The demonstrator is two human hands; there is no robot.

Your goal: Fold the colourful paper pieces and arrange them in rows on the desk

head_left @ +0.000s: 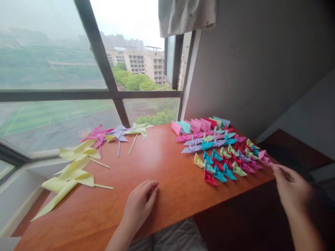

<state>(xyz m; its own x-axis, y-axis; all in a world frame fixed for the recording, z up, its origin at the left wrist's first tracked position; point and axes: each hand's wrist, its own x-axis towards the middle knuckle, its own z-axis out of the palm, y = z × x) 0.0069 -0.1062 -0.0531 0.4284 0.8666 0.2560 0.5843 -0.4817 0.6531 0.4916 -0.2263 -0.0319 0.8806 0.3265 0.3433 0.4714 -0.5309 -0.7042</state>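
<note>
My right hand (293, 184) is at the table's right edge, its thumb and fingers pinched on the tip of a pink folded-paper piece (265, 158). That piece is beside rows of small origami boats, among them a red boat (210, 177), a blue boat (219, 174) and a yellow boat (198, 160). Behind the boats lie flatter purple folded papers (192, 149) and a row of pink folded papers (196, 125). My left hand (142, 202) rests on the table near the front edge, fingers curled in, with nothing visible in it.
Paper pinwheels on sticks lie at the left: a large yellow one (68, 179), a magenta one (98, 135), a lilac one (119, 133) and others. The brown wooden table (162, 153) stands against a window with a dark frame (91, 94). A grey wall (248, 62) rises at the right.
</note>
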